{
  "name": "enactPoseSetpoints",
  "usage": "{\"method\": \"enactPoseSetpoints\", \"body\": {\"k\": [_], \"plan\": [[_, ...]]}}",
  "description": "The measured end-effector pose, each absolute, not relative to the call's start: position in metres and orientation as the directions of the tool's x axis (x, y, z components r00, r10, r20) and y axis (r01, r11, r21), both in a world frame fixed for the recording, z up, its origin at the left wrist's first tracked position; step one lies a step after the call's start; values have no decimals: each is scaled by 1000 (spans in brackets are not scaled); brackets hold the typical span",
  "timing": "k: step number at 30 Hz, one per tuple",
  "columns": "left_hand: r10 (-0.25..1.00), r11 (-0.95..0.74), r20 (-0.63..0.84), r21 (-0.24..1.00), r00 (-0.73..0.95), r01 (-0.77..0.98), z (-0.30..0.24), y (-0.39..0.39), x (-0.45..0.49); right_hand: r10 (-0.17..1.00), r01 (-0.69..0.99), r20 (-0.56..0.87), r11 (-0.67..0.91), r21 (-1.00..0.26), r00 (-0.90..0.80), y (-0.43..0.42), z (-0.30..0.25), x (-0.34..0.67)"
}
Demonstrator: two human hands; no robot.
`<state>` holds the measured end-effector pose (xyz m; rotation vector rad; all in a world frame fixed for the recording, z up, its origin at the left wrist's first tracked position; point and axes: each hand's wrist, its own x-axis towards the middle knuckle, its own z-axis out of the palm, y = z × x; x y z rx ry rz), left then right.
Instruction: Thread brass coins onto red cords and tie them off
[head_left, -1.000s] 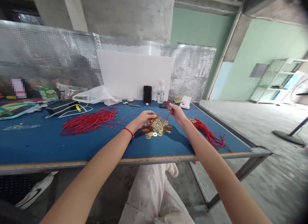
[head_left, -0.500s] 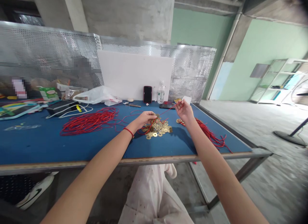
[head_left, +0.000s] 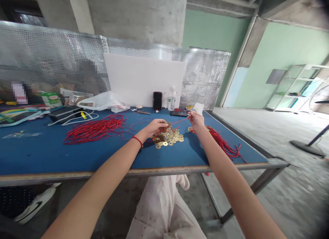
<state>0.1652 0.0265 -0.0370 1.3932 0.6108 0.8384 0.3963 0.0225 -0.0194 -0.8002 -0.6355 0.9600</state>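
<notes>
Above a pile of brass coins with holes (head_left: pixel 174 138), my left hand (head_left: pixel 155 127) pinches a coin (head_left: pixel 169 124). A red cord (head_left: pixel 180 121) stretches from that coin to my right hand (head_left: pixel 196 120), whose fingers are closed on it. Whether the cord passes through the coin's hole is too small to make out. To the left lies a large loose coil of red cord (head_left: pixel 95 129), with strands trailing toward the pile. Beyond my right wrist rests a bundle of red cords (head_left: pixel 222 141) with a few coins (head_left: pixel 190 129) at its end.
Along the back of the blue table (head_left: pixel 84 160) stand a phone (head_left: pixel 157 100) and clear bottles (head_left: pixel 171 99). Another dark phone (head_left: pixel 178 113) lies flat near a white paper (head_left: pixel 198 107). A white plastic bag (head_left: pixel 105 101) and a black box (head_left: pixel 65 114) sit further left.
My right hand has lowered slightly and its fingers have closed more tightly. The red cord between my hands now looks straighter. My left hand has stayed nearly still.
</notes>
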Motion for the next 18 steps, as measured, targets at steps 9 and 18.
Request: {"method": "enactPoseSetpoints", "body": {"k": [9,18], "plan": [[816,-58,141,985,561,-164,-34,22,166,870,-101,439,469,-878,223,16,-17,381],[835,-100,198,972,513,-213,-37,27,164,823,239,541,569,-787,-174,18,-28,372]]}}
